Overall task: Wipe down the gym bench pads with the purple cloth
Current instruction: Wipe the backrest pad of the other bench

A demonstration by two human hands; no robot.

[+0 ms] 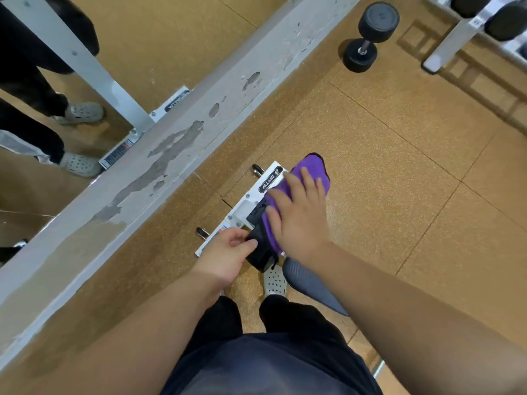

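Head view: at frame centre, the right hand (299,215) lies flat, fingers straight and spread, pressing the cloth (313,166) onto the black pad (258,252). The left hand (228,249), just left of it, grips the pad's edge with curled fingers. A white base (245,206) lies beneath. A dumbbell (368,35) sits upper right.

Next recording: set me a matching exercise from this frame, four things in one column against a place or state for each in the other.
Things:
1. purple cloth
2. left hand
3. right hand
4. dumbbell

Places or states:
A. grips the edge of the black pad
B. lies on the floor, upper right
C. pressed flat on the cloth
D. spread over the pad, under a hand

Pairs: 1-D, 2-A, 3-C, 4-B
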